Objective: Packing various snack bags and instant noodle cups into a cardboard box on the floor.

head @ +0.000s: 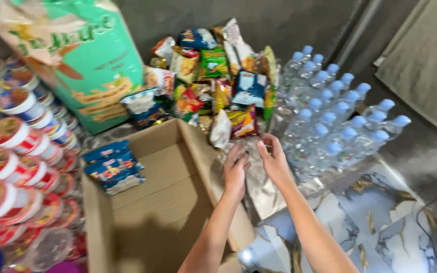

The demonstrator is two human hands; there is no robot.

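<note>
Snack packets [213, 81] heaped beyond both hands' empty, loose grip, cardboard box [153, 202] left, water bottles [340, 116] right.

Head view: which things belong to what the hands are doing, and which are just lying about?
In hand:
left hand and right hand, both empty, reaching toward the snack packets
open cardboard box beside them, blue packets on its edge

Lying about:
water bottles
stacked noodle cups
big green sack
marble-patterned floor
</note>
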